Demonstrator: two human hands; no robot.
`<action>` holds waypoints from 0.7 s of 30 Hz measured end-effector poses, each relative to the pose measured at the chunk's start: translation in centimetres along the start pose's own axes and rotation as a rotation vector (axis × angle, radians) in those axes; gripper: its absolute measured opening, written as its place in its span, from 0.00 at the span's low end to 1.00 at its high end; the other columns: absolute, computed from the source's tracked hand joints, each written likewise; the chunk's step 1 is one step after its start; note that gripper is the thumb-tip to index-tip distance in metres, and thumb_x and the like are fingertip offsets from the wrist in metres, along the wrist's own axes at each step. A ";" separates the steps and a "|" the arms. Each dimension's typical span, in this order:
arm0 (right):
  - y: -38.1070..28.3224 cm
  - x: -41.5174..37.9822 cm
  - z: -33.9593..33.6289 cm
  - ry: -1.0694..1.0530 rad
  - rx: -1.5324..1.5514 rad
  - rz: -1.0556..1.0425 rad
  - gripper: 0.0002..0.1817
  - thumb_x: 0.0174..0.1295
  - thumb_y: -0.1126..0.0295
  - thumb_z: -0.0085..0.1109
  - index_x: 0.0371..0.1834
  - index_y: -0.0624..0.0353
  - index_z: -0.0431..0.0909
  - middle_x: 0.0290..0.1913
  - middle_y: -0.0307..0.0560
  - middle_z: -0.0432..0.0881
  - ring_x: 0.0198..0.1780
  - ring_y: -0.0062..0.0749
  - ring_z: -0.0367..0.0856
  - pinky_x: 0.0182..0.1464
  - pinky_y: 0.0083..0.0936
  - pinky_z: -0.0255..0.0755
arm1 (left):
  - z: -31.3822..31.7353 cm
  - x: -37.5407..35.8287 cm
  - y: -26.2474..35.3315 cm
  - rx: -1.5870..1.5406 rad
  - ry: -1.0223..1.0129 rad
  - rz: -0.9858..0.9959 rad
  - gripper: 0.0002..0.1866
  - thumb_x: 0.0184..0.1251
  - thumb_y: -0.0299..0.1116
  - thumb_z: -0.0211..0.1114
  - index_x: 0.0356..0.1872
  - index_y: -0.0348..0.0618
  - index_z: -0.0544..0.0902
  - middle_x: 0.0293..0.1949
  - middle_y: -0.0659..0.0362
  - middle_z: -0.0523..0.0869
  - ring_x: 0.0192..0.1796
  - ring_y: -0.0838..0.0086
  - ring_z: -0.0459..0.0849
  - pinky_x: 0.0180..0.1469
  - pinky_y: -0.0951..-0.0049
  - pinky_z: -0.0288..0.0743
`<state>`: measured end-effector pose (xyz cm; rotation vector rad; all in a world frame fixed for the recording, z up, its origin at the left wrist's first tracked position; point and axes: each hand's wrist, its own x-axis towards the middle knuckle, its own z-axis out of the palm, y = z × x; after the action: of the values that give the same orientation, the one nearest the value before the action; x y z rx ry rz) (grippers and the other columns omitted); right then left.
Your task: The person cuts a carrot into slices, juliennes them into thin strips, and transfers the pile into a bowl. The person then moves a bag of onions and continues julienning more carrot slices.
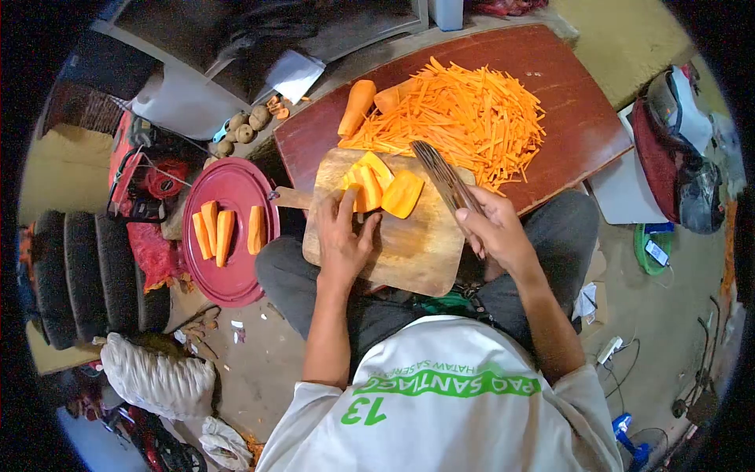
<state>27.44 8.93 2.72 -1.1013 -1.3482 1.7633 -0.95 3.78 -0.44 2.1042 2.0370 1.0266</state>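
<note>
A wooden cutting board (421, 256) with a handle on its left rests across my lap. Thick orange carrot slices (370, 175) lie on it, and my left hand (343, 240) grips them with curled fingertips. Just to their right is a separate carrot piece (402, 194) with a broad cut face. My right hand (497, 230) is closed around a knife (437, 173), its streaked blade pointing up and left over the board's right part. The handle is mostly hidden by my fingers. Beyond the board spreads a large heap of carrot strips (480, 110).
The heap sits on a reddish-brown table (578, 102), with a whole peeled carrot (358, 108) at its left. A red round lid (206, 279) on my left bears several peeled carrots (225, 236). Potatoes (245, 132) lie behind it. A white sack (157, 377) is at lower left.
</note>
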 end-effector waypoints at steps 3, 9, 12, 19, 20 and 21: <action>-0.8 -0.2 0.1 -0.042 -0.032 0.051 0.24 0.78 0.64 0.64 0.70 0.68 0.78 0.28 0.30 0.77 0.22 0.17 0.75 0.22 0.21 0.69 | 0.1 0.6 0.1 -0.018 -0.028 -0.023 0.33 0.59 0.28 0.82 0.68 0.41 0.82 0.59 0.43 0.82 0.61 0.44 0.81 0.65 0.50 0.76; -0.7 2.7 3.0 0.070 -0.483 -0.445 0.25 0.75 0.67 0.65 0.70 0.68 0.78 0.36 0.47 0.84 0.32 0.35 0.84 0.38 0.33 0.78 | 0.1 2.2 -0.5 -0.089 -0.060 -0.008 0.32 0.59 0.25 0.80 0.68 0.41 0.82 0.62 0.43 0.82 0.64 0.44 0.81 0.67 0.51 0.77; -2.2 2.9 3.4 0.098 -0.879 -0.519 0.24 0.72 0.68 0.67 0.68 0.67 0.80 0.41 0.57 0.86 0.42 0.53 0.87 0.48 0.42 0.81 | 0.0 2.8 -0.9 -0.038 -0.088 0.022 0.33 0.59 0.25 0.80 0.68 0.42 0.82 0.63 0.43 0.81 0.65 0.44 0.81 0.68 0.51 0.76; -2.8 1.3 2.2 -0.010 -1.066 -0.489 0.19 0.72 0.70 0.66 0.64 0.65 0.84 0.53 0.61 0.89 0.59 0.60 0.86 0.59 0.45 0.79 | -3.1 6.7 -1.4 -0.017 -0.201 0.142 0.36 0.55 0.29 0.81 0.69 0.44 0.82 0.66 0.44 0.81 0.69 0.45 0.79 0.72 0.51 0.74; -2.6 0.8 1.6 0.020 -1.050 -0.508 0.18 0.72 0.70 0.66 0.62 0.65 0.84 0.53 0.61 0.89 0.59 0.60 0.86 0.60 0.45 0.79 | -3.2 7.2 -1.5 -0.051 -0.193 0.137 0.36 0.55 0.29 0.81 0.68 0.44 0.82 0.66 0.44 0.80 0.70 0.45 0.79 0.73 0.51 0.73; -2.3 0.2 0.6 0.050 -1.034 -0.526 0.18 0.72 0.70 0.66 0.61 0.65 0.85 0.54 0.61 0.89 0.59 0.60 0.86 0.61 0.45 0.79 | -3.1 7.9 -1.8 -0.107 -0.190 0.112 0.32 0.59 0.29 0.78 0.68 0.43 0.83 0.67 0.46 0.81 0.70 0.49 0.78 0.71 0.49 0.71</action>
<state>26.86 9.42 4.98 -1.0874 -2.3330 0.6012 -4.63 9.87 4.48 2.1878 1.7572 0.8872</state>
